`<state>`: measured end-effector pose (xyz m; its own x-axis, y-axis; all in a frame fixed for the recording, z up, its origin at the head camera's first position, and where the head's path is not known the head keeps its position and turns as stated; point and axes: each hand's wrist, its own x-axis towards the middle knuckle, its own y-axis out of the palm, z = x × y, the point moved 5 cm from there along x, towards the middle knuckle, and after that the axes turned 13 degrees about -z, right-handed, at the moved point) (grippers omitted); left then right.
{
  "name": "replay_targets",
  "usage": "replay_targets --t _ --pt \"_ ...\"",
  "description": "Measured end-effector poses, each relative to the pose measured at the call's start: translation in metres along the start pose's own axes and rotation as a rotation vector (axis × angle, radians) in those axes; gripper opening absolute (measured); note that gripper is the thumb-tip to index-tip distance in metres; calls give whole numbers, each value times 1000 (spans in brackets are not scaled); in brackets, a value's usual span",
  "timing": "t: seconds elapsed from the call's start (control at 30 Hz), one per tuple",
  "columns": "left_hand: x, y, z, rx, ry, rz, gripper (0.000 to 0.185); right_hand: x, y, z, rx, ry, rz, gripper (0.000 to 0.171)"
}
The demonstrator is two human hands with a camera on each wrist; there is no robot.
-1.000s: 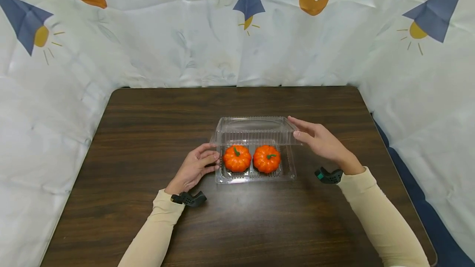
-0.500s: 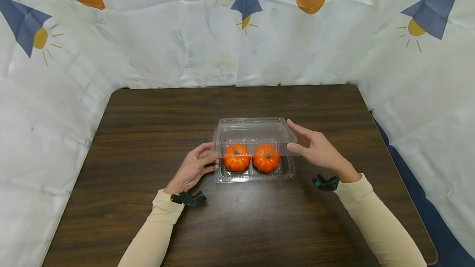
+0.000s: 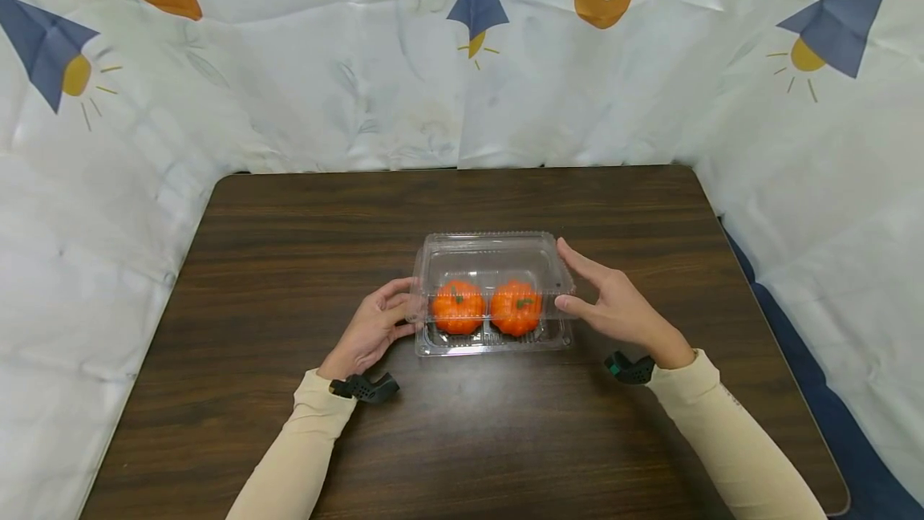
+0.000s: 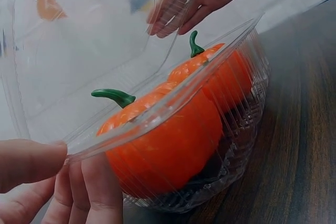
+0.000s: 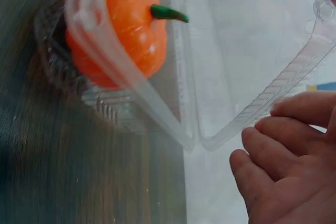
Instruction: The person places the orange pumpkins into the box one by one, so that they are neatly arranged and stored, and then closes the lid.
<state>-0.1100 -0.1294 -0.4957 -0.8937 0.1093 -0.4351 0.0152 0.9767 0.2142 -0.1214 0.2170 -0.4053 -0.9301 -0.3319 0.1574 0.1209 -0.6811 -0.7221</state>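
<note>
Resting nearest the camera, two cream-coloured long sleeves lead up from the bottom edge to the hands, each wrist wearing a small black strap-on camera mount. On the dark brown wood-grain table, the left hand steadies the left end of the clear hinged plastic clamshell container, its thumb on the rim and its fingers curled under the tray's edge, so it holds the box rather than merely touching it. Inside the ribbed tray sit two small orange pumpkins with green stems, side by side and touching (the wrist views show them filling most of the tray). The right hand lies against the right end of the transparent lid, its fingers straight and relaxed, pressing rather than gripping. That lid is tilted low over the pumpkins, with a gap at the front edge, so the step in hand appears to be closing the box; finishing it would likely call for pressing the front rims together until they meet. Beyond the table hangs a white crumpled fabric backdrop printed with blue and orange lamp shapes.
</note>
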Motion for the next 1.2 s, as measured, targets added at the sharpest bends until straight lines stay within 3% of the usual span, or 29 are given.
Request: replay_targets --t 0.27,0.47,0.8,1.2 --pt "-5 -3 2 36 -48 -32 52 -3 4 -1 -69 -48 37 82" --pt "-11 -5 7 79 -71 -19 53 -6 5 -1 -128 -70 61 84" --pt "-22 -5 11 213 -62 28 62 -10 6 -2 -211 -135 53 85" --pt "-27 -3 14 254 -35 57 61 -10 8 -2 -336 -212 24 89"
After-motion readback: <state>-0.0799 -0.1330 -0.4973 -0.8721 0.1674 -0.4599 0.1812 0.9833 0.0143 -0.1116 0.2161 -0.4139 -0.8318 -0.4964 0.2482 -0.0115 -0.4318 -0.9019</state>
